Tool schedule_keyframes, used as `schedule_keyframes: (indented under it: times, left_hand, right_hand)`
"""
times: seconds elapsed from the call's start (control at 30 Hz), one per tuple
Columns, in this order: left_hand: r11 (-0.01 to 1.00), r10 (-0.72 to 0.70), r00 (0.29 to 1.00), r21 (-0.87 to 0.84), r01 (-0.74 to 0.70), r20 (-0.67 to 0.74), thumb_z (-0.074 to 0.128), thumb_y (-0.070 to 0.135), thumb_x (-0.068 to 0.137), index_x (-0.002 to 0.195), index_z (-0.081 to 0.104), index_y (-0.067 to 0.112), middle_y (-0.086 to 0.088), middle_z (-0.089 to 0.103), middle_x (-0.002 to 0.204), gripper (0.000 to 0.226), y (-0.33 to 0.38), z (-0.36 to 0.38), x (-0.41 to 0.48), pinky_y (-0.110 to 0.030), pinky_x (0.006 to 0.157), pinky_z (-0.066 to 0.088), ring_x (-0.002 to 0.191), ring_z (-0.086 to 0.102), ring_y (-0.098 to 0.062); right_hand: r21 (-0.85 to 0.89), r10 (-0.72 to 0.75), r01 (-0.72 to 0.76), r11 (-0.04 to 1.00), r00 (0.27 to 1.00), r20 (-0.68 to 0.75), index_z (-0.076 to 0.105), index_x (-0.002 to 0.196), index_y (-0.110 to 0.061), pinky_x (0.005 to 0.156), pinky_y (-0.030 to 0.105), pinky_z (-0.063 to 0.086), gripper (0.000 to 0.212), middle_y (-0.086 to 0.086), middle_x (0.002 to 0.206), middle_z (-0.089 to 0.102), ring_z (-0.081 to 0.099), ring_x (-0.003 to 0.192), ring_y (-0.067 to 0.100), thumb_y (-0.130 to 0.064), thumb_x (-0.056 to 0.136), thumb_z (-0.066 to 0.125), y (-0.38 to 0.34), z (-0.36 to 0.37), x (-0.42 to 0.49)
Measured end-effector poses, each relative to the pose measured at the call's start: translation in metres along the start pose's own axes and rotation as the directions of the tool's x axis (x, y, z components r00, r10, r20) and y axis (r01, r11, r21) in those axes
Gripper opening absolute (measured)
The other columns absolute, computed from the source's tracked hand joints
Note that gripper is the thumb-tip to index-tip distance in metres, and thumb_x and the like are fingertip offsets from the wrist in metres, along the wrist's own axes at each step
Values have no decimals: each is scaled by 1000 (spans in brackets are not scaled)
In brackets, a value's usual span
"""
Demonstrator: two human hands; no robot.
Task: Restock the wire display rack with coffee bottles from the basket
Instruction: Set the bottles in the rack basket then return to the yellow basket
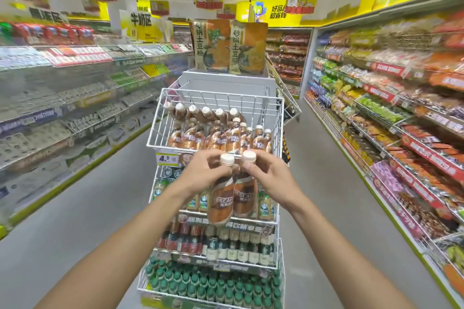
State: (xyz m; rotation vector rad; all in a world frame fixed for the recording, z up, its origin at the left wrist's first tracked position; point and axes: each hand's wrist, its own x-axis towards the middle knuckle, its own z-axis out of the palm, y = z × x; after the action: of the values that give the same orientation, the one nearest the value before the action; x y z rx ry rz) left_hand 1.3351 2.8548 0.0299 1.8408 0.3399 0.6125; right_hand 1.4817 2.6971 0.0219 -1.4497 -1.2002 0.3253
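A person's left hand [203, 174] and right hand [272, 179] each pinch a brown coffee bottle by the neck, the left bottle [221, 199] touching the right bottle [245, 195], just in front of the wire display rack [160, 120], whose top tier holds more stocked bottles [218, 139].

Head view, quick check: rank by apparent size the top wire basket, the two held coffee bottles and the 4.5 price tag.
1. top wire basket
2. left bottle and right bottle: alike, unranked; nearness to the camera enlarges both
3. 4.5 price tag
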Motion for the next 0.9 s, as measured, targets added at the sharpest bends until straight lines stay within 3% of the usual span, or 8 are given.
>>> schedule_keyframes:
  times: [0.23,0.37,0.47,0.6,0.67,0.77,0.83,0.9]
  left_hand:
    - [1000,29,993,11,-27,-118,78,6,83,106,77,17,-2,82,101,25,-34,-79,113,-26,81,59,98,76,-16]
    - [999,50,987,4,-50,-154,78,3,85,107,77,10,-6,82,98,23,-44,-116,172,-21,71,58,88,75,-13]
    - [999,33,985,-1,-34,-171,77,3,85,105,78,13,-3,82,94,22,-60,-138,205,-18,68,57,86,76,-11]
    - [1000,12,981,-22,-16,-192,80,8,84,104,79,15,-3,82,99,21,-93,-159,234,-28,79,60,98,77,-21]
    - [999,35,982,-5,-37,-184,82,12,83,104,80,18,0,82,101,22,-105,-167,242,-26,82,59,100,76,-16]
    - [998,67,992,-1,-68,-106,84,20,80,104,80,25,4,82,103,25,-114,-177,246,-18,78,58,98,77,-9]
    - [997,79,996,8,-79,-36,83,23,79,103,80,31,5,82,103,25,-117,-179,246,-17,77,58,95,77,-8]
    - [994,82,997,77,-83,9,84,24,78,103,78,35,8,81,102,28,-120,-180,249,-24,79,62,94,77,-8]
  right_hand:
    - [-16,-19,19,1000,1000,-17,72,122,-28,95,36,61,25,-10,118,77,71,113,9,-36,99,69,32,26,141]
    - [8,-38,38,999,999,14,72,120,-26,79,22,60,21,-12,114,78,73,107,4,-33,101,67,49,41,213]
    - [-12,-17,17,1000,1000,17,72,120,-21,88,28,60,21,-7,115,78,72,109,8,-31,102,67,67,53,254]
    - [1,24,-24,1000,998,54,73,117,-35,78,18,60,18,-15,112,78,75,101,1,-30,102,67,93,70,278]
    - [-2,49,-49,999,997,51,73,111,-46,75,12,58,17,-23,109,78,75,99,-3,-34,101,67,99,76,284]
    - [-11,81,-81,997,997,11,75,117,-34,76,9,57,22,-16,111,79,75,99,-1,-42,97,71,109,79,290]
    - [-41,118,-119,992,993,-24,74,123,-25,81,18,61,36,-13,113,79,75,100,-1,-46,93,75,116,80,288]
    - [-89,164,-168,982,985,-49,73,123,-21,91,38,63,42,-8,111,80,77,99,6,-46,89,78,121,84,285]
